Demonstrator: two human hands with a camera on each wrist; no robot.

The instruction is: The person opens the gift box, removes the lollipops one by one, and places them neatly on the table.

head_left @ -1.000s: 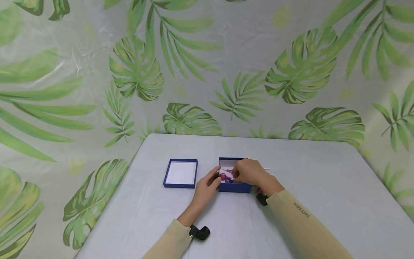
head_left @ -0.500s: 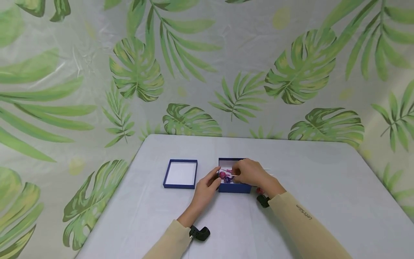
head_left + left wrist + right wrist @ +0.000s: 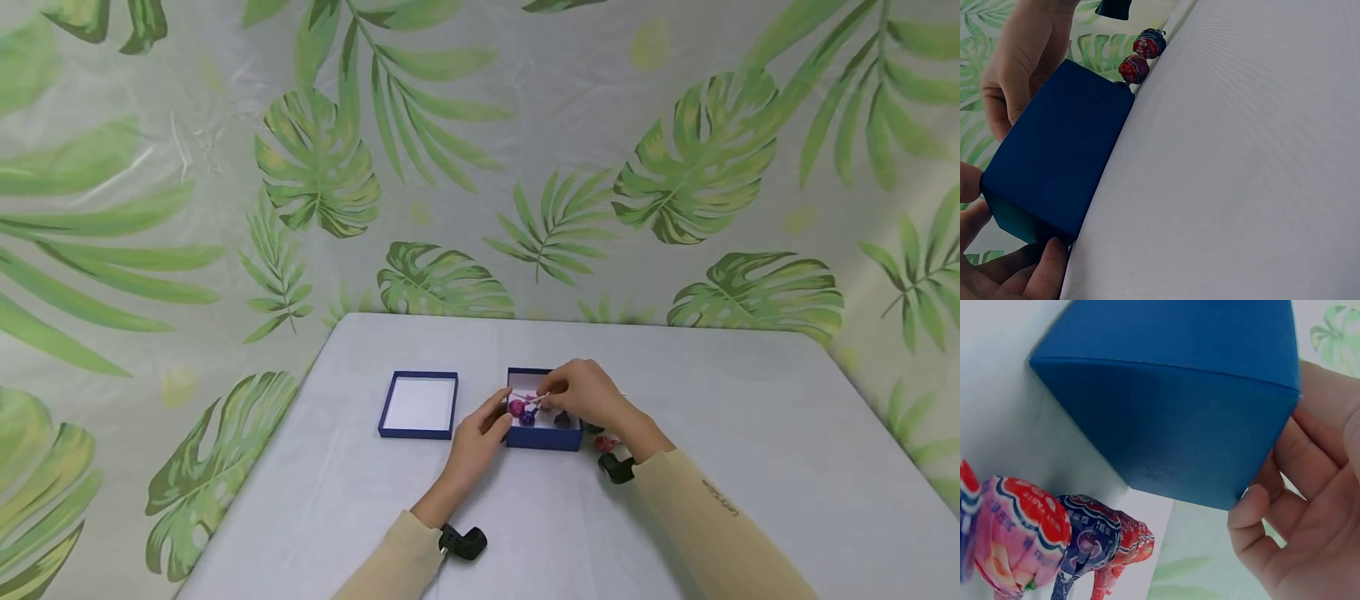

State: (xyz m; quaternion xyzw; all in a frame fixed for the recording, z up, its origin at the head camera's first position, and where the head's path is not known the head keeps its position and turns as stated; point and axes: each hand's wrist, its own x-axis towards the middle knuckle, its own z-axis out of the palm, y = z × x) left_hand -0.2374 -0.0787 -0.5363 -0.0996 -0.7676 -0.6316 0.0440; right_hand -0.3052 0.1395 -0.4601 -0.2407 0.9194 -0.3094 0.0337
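A blue box [image 3: 543, 438] with a white inside stands on the white table, holding several wrapped lollipops. Among them are a pink lollipop [image 3: 517, 407], a purple lollipop [image 3: 527, 417] and a dark lollipop [image 3: 562, 420]. My left hand [image 3: 477, 435] rests against the box's left wall, thumb and fingertips touching it, as the left wrist view also shows. Reaching in over the right rim, my right hand [image 3: 590, 393] pinches a white lollipop stick [image 3: 536, 400] between thumb and forefinger. In the right wrist view its curled fingers [image 3: 1310, 456] pass behind the rim.
Left of the box lies a blue-edged lid [image 3: 418, 405], white inside up. More wrapped lollipops [image 3: 1022, 531] lie on the table right of the box, partly covered by my right wrist in the head view. A leaf-print backdrop [image 3: 450, 150] hangs behind the table [image 3: 712, 400].
My right hand has risen slightly within the box, uncovering the dark lollipop beneath it. The white stick at its fingers has shifted. My left hand has stayed at the left wall.
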